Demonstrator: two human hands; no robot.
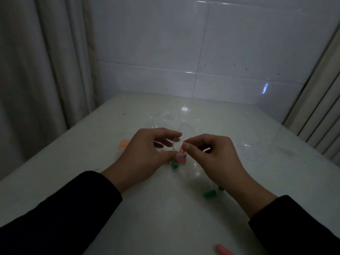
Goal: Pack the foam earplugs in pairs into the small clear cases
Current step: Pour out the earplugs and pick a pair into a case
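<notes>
Pink earplug (224,249) cut by bottom edge

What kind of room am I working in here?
Probably a dim room at home, not a workshop: a glossy white table pushed against a tiled wall, with a curtain hanging on the left.

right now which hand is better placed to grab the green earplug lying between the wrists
Right. The green earplug lies just beside the right hand's wrist, while the left hand grips the clear case and sits farther away. The right hand pinches a pink earplug, so finish that first.
</notes>
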